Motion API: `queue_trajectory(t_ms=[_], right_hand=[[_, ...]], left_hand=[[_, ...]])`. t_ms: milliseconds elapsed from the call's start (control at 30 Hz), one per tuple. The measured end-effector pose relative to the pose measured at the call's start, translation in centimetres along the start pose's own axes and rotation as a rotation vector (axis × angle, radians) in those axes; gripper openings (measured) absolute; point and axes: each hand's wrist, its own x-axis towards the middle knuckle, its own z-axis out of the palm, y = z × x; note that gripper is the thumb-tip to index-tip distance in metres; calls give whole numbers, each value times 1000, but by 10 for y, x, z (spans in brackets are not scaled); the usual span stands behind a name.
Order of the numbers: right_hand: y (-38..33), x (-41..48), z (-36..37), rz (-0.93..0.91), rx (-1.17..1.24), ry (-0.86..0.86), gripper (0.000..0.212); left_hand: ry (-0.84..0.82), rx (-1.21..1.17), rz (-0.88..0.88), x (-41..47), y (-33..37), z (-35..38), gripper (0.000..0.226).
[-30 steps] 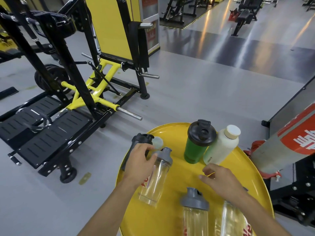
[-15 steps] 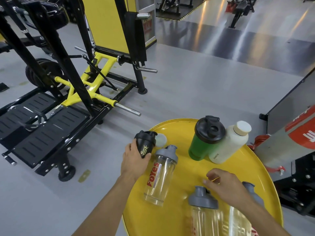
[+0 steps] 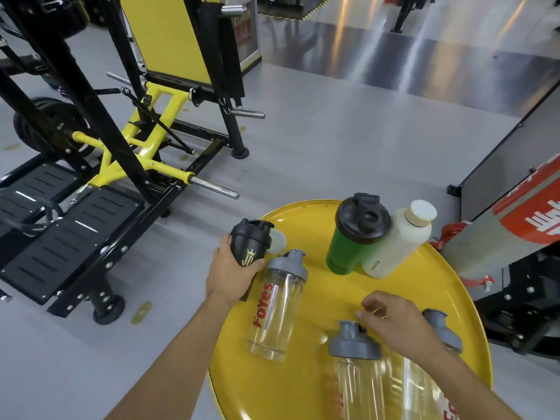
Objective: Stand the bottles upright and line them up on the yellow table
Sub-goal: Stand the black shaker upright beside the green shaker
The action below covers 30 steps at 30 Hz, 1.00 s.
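- Since a second ago, my left hand (image 3: pixel 228 275) has raised the black bottle (image 3: pixel 249 247) more upright at the left edge of the yellow table (image 3: pixel 327 301); my fingers are wrapped around its body.
- My right hand (image 3: pixel 391 321) hovers loosely curled, holding nothing, just above a grey-capped clear bottle (image 3: pixel 356 368).
- Beside the black bottle stands a clear bottle lettered "Foyes" (image 3: pixel 277 304).
- At the far side, a green bottle (image 3: pixel 353 237) and a white bottle (image 3: pixel 398 244) stand touching.

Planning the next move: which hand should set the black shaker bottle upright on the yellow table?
Left. The left hand already grips the black shaker bottle at the round yellow table's left edge; the right hand hovers empty among the clear bottles.
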Motion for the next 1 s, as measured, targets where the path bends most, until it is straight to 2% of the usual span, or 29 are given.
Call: queue_trajectory(t_ms=[167,233,533,733,1000], right_hand=[[-3,-1,1,8,0,-8,12],[-4,-2,0,6,5,-2,14],[0,-8,-3,28,38,14,16],[-1,-13,0,26,34,27,17],[2,-10,1,34,123,46,15]], left_hand=[[60,-78,132,3,28,0,85],[80,-109,168,5,40,2,89],[41,-187,318,23,87,18,93],[4,-262,364,31,109,39,96],[-78,-428,303,40,96,70,97]])
